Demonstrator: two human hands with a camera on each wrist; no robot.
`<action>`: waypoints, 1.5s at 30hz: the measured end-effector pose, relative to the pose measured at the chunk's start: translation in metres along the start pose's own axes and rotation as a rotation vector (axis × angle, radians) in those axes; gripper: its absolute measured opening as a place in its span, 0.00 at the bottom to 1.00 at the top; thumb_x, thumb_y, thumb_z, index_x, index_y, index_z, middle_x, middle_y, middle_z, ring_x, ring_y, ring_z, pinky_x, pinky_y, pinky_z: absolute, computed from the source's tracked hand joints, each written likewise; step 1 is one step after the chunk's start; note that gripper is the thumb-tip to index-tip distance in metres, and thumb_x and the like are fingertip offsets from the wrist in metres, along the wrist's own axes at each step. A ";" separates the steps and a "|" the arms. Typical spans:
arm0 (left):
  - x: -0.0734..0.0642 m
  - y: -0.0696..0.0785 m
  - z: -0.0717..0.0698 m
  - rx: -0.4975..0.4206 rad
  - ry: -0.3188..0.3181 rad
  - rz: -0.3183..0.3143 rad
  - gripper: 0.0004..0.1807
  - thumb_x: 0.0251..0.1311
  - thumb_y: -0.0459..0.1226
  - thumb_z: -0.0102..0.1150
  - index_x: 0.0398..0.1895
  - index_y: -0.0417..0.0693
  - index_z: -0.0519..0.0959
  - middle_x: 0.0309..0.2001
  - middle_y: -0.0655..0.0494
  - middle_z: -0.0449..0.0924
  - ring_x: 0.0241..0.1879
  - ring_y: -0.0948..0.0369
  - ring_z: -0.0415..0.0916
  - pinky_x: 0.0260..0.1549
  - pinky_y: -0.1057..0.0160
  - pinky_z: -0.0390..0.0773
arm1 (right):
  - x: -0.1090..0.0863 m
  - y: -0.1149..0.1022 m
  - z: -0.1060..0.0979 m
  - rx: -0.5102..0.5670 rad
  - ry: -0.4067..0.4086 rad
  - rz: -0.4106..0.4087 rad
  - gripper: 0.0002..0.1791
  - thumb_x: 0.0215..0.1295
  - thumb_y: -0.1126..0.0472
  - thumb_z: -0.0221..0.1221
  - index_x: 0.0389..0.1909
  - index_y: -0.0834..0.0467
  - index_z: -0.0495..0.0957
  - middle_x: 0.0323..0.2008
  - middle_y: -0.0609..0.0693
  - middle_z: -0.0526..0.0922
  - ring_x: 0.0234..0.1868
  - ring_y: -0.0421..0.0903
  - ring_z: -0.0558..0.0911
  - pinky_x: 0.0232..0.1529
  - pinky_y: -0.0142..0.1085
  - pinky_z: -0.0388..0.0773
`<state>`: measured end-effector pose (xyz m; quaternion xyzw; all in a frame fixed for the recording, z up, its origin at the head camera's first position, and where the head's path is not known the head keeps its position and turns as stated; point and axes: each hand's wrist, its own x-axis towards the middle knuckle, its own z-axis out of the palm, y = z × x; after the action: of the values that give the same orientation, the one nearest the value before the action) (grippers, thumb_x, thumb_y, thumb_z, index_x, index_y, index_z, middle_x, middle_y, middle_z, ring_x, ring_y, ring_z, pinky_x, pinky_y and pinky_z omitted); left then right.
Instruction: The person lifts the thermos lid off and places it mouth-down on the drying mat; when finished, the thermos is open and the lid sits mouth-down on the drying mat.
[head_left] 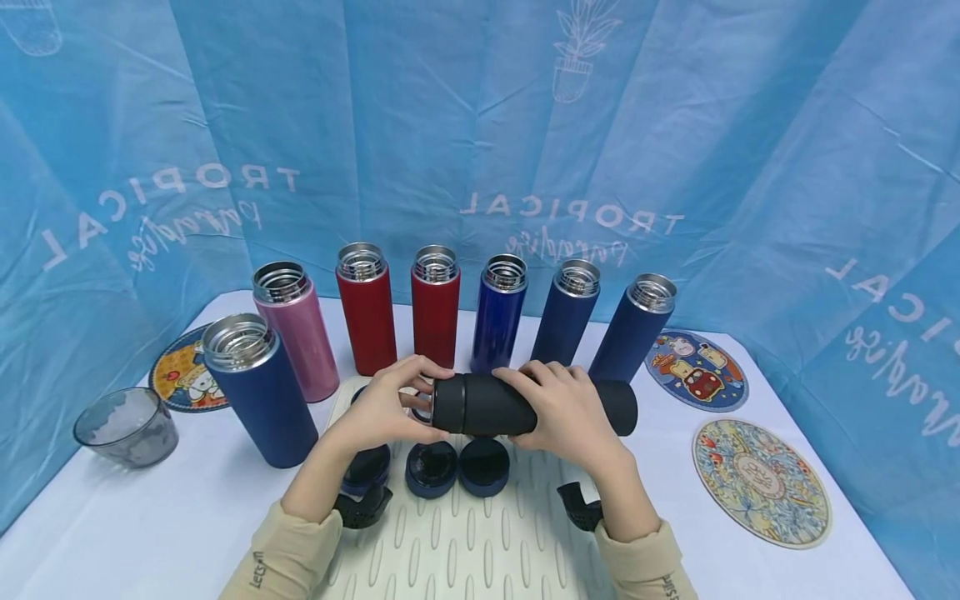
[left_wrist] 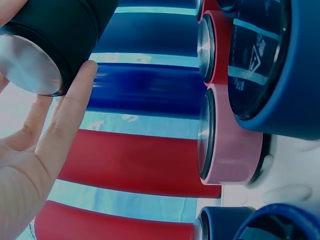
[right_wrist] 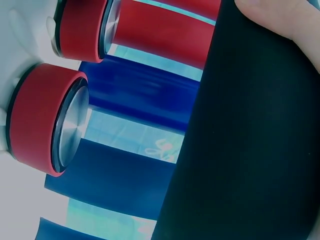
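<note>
A black bottle (head_left: 551, 408) lies level across both hands above the mat, its capped end to the left. My right hand (head_left: 558, 408) grips the bottle's body from above, fingers over the top. My left hand (head_left: 382, 408) pinches the black lid (head_left: 449, 403) at the other end, thumb low and fingers high. In the left wrist view the lid shows a silver end face and a fingertip rests along its side. Below the bottle sit dark blue lids (head_left: 431, 468). A pink lid (left_wrist: 232, 137) and red lids (right_wrist: 40, 117) show in the wrist views, mostly hidden from the head view.
Uncapped bottles stand in an arc behind: blue (head_left: 262, 400), pink (head_left: 300, 342), two red (head_left: 366, 321), and several blue (head_left: 498, 325). A glass bowl (head_left: 127, 429) stands left. Round mats (head_left: 761, 483) lie at the sides. A ribbed pale mat (head_left: 465, 550) lies in front; blue curtains surround the table.
</note>
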<state>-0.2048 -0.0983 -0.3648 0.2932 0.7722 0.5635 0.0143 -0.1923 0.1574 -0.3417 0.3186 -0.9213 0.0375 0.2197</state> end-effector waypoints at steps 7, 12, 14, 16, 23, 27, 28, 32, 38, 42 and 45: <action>0.000 -0.001 -0.001 -0.019 0.009 -0.020 0.33 0.34 0.32 0.75 0.50 0.50 0.74 0.49 0.49 0.72 0.41 0.51 0.74 0.37 0.52 0.80 | 0.000 0.001 0.001 -0.049 0.050 -0.033 0.43 0.32 0.41 0.73 0.57 0.42 0.71 0.43 0.48 0.79 0.42 0.50 0.77 0.38 0.44 0.73; 0.000 -0.001 -0.001 -0.034 0.017 -0.060 0.33 0.35 0.31 0.74 0.51 0.49 0.73 0.49 0.46 0.72 0.41 0.52 0.75 0.38 0.50 0.80 | 0.001 0.000 0.002 -0.068 0.072 -0.048 0.43 0.33 0.41 0.72 0.57 0.42 0.71 0.43 0.49 0.78 0.41 0.51 0.77 0.38 0.45 0.73; 0.000 -0.001 -0.002 -0.057 0.016 -0.091 0.33 0.36 0.31 0.73 0.51 0.48 0.72 0.50 0.45 0.72 0.40 0.51 0.76 0.38 0.51 0.80 | 0.001 0.000 0.002 -0.072 0.076 -0.052 0.43 0.33 0.41 0.72 0.57 0.43 0.71 0.43 0.49 0.78 0.41 0.51 0.77 0.39 0.46 0.73; 0.001 -0.001 -0.002 -0.081 0.014 -0.131 0.32 0.38 0.32 0.72 0.52 0.48 0.72 0.50 0.44 0.71 0.40 0.51 0.76 0.38 0.52 0.80 | 0.001 0.000 0.002 -0.076 0.080 -0.055 0.43 0.34 0.41 0.72 0.57 0.43 0.71 0.43 0.49 0.78 0.42 0.51 0.77 0.40 0.46 0.73; 0.003 0.002 -0.001 -0.240 0.008 -0.245 0.28 0.47 0.33 0.66 0.54 0.43 0.69 0.48 0.36 0.67 0.36 0.49 0.79 0.35 0.47 0.80 | 0.002 0.000 0.001 -0.089 0.090 -0.053 0.43 0.33 0.42 0.73 0.57 0.43 0.71 0.43 0.50 0.78 0.42 0.52 0.77 0.41 0.48 0.73; 0.004 0.003 0.001 -0.268 0.036 -0.314 0.25 0.51 0.35 0.64 0.53 0.43 0.69 0.46 0.36 0.67 0.33 0.50 0.79 0.33 0.46 0.79 | 0.001 0.000 0.001 -0.102 0.093 -0.056 0.43 0.33 0.42 0.73 0.57 0.43 0.71 0.43 0.50 0.78 0.42 0.52 0.77 0.41 0.48 0.73; 0.004 0.003 0.002 -0.267 0.045 -0.336 0.24 0.52 0.36 0.63 0.53 0.43 0.69 0.46 0.36 0.68 0.33 0.51 0.79 0.32 0.48 0.80 | 0.001 0.000 0.001 -0.105 0.097 -0.059 0.42 0.33 0.42 0.73 0.57 0.43 0.71 0.43 0.50 0.78 0.42 0.52 0.77 0.41 0.48 0.73; 0.006 0.004 0.005 -0.272 0.071 -0.413 0.21 0.56 0.39 0.59 0.50 0.41 0.67 0.45 0.34 0.72 0.28 0.49 0.81 0.29 0.53 0.81 | 0.001 0.000 0.001 -0.122 0.112 -0.060 0.42 0.33 0.44 0.73 0.56 0.43 0.71 0.43 0.50 0.78 0.42 0.53 0.77 0.42 0.49 0.72; 0.008 0.005 0.008 -0.248 0.079 -0.477 0.20 0.61 0.43 0.53 0.49 0.40 0.66 0.46 0.34 0.74 0.28 0.47 0.82 0.27 0.56 0.81 | 0.001 -0.001 0.001 -0.132 0.111 -0.055 0.41 0.33 0.44 0.73 0.56 0.43 0.72 0.43 0.50 0.78 0.43 0.53 0.77 0.42 0.49 0.71; 0.008 0.006 0.009 -0.229 0.088 -0.517 0.21 0.63 0.46 0.50 0.50 0.40 0.66 0.38 0.38 0.75 0.26 0.50 0.82 0.25 0.58 0.81 | 0.001 -0.001 0.001 -0.139 0.113 -0.065 0.41 0.33 0.44 0.73 0.56 0.42 0.72 0.44 0.50 0.78 0.43 0.53 0.77 0.42 0.49 0.71; 0.008 0.006 0.010 -0.218 0.090 -0.544 0.22 0.65 0.48 0.47 0.51 0.39 0.66 0.32 0.40 0.75 0.23 0.53 0.81 0.23 0.59 0.81 | 0.001 -0.001 0.002 -0.131 0.112 -0.073 0.41 0.33 0.44 0.73 0.56 0.42 0.72 0.44 0.50 0.78 0.43 0.53 0.77 0.43 0.49 0.72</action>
<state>-0.2057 -0.0847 -0.3610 0.0468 0.7574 0.6309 0.1619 -0.1930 0.1556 -0.3430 0.3342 -0.8958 -0.0133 0.2927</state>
